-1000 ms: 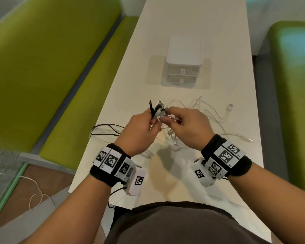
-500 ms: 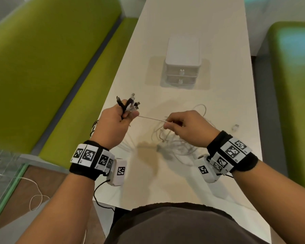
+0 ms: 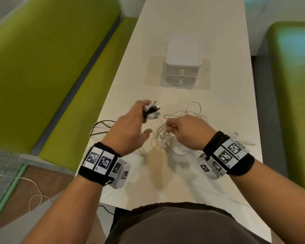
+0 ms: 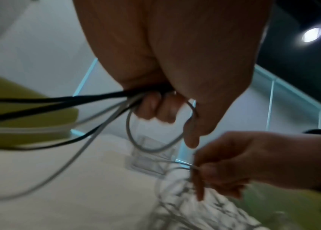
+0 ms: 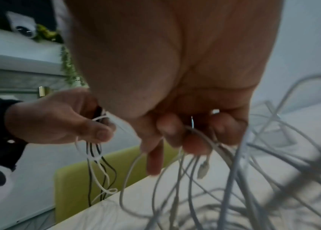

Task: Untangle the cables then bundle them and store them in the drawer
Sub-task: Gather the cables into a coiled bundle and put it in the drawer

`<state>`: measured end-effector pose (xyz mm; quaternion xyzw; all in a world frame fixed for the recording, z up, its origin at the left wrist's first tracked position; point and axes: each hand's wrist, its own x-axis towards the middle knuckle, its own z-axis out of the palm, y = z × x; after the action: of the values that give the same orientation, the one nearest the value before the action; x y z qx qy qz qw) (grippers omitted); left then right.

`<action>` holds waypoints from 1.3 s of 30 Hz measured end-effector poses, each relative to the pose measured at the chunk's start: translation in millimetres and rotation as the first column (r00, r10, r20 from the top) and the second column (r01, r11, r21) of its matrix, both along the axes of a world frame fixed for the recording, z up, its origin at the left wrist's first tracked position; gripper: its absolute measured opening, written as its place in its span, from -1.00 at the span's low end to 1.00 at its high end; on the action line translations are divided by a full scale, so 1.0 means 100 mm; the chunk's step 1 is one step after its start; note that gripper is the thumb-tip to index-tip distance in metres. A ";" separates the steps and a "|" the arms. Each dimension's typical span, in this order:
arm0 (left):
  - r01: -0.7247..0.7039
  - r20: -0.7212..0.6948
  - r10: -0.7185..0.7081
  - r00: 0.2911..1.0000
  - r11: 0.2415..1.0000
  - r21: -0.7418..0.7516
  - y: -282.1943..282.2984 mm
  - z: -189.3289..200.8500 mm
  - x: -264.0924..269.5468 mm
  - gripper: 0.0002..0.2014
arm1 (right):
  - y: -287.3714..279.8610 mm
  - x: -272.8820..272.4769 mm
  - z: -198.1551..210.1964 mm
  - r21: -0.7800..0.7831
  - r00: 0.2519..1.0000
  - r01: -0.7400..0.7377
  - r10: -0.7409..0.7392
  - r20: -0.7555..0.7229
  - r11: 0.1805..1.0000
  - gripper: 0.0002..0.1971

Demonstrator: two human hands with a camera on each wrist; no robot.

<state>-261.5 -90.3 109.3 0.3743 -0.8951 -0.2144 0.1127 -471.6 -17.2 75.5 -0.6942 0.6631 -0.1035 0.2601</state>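
left hand [image 3: 128, 127] curls round a bunch of black + white cable ends [image 3: 152, 112], plugs poking out past the fingers, held above the table [image 3: 183, 182] nr its left edge. right hand [image 3: 187, 132] pinches white strands off the tangle [image 3: 174, 143] lying mid-table. black cables [image 3: 100, 127] trail over the left edge. drawer unit [image 3: 182, 60] sits further back, both drawers closed.

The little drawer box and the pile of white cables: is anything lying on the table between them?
No. In the head view the table is bare between the drawer box and the white cables.
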 end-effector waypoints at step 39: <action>-0.006 -0.109 0.038 0.993 0.961 0.278 0.13 -0.07 -0.13 -0.89 | 0.06 0.04 0.24 -0.159 0.986 0.054 -0.027 0.167 0.986 -0.73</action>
<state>-274.4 -77.0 101.9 0.3836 -0.8442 -0.3572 0.1120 -467.8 -10.9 99.9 -0.6886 0.6426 -0.2197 0.2541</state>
